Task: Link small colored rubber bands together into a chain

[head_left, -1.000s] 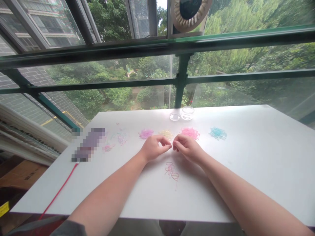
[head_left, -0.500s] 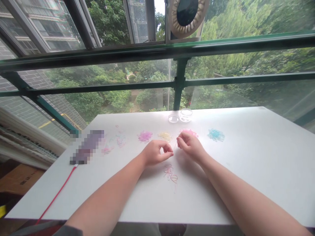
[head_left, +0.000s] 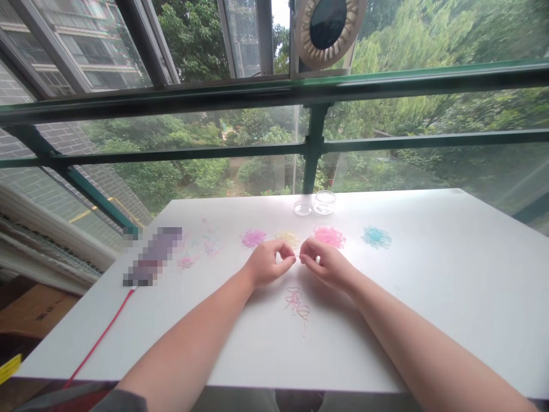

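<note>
My left hand (head_left: pixel 269 262) and my right hand (head_left: pixel 328 262) nearly meet above the middle of the white table (head_left: pixel 450 303). Both are closed in a pinch. A thin pale rubber band (head_left: pixel 297 256) runs across the small gap between their fingertips. On the table just below the hands lies a loose cluster of reddish-pink rubber bands (head_left: pixel 297 304), some of them overlapping. Beyond the hands are piles of pink bands (head_left: pixel 329 236), yellow bands (head_left: pixel 286 237), purple bands (head_left: pixel 254 237) and blue bands (head_left: pixel 377 236). My left hand partly covers the yellow pile.
A clear round jar (head_left: pixel 325 202) and its clear lid (head_left: pixel 302 209) stand at the table's back edge. Scattered mixed bands (head_left: pixel 211 246) lie at the left, beside a blurred-out dark device (head_left: pixel 154 256) with a red cable (head_left: pixel 100 337). Behind the table runs a green railing (head_left: pixel 240 94).
My right hand has come down and left, closer to my left hand, uncovering the pink pile. The band between them now lies nearly level, where it slanted before.
</note>
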A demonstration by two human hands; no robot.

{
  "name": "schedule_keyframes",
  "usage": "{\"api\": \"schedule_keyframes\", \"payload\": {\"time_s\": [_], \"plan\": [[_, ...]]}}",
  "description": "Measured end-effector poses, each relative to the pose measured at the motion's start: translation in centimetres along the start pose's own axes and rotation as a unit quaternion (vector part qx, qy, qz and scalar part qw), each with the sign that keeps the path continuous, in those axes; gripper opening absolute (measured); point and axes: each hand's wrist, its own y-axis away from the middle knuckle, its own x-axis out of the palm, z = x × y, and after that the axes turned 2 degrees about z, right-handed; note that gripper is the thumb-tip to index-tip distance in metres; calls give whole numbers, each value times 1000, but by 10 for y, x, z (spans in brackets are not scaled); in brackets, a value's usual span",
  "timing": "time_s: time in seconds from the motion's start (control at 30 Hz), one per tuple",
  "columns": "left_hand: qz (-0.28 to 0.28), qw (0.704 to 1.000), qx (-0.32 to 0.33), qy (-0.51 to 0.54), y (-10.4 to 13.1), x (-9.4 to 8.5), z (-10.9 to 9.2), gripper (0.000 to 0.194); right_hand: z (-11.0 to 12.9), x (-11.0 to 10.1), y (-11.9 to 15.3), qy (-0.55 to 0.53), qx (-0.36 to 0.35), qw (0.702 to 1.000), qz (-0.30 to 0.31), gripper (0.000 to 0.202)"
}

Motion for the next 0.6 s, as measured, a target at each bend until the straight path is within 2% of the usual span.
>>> {"api": "schedule_keyframes", "payload": {"time_s": [0.27, 0.43, 0.6], "plan": [[-20, 1000, -15, 7, -2, -3, 3, 13, -5, -8, -1, -11, 4, 999, -51, 1], [-13, 1000, -11, 9, 0, 0, 2, 16, -2, -4, -2, -84, 10, 996, -10, 13], [-5, 1000, -9, 14, 0, 1, 0, 16, 1, 1, -1, -125, 28, 992, 7, 10]]}}
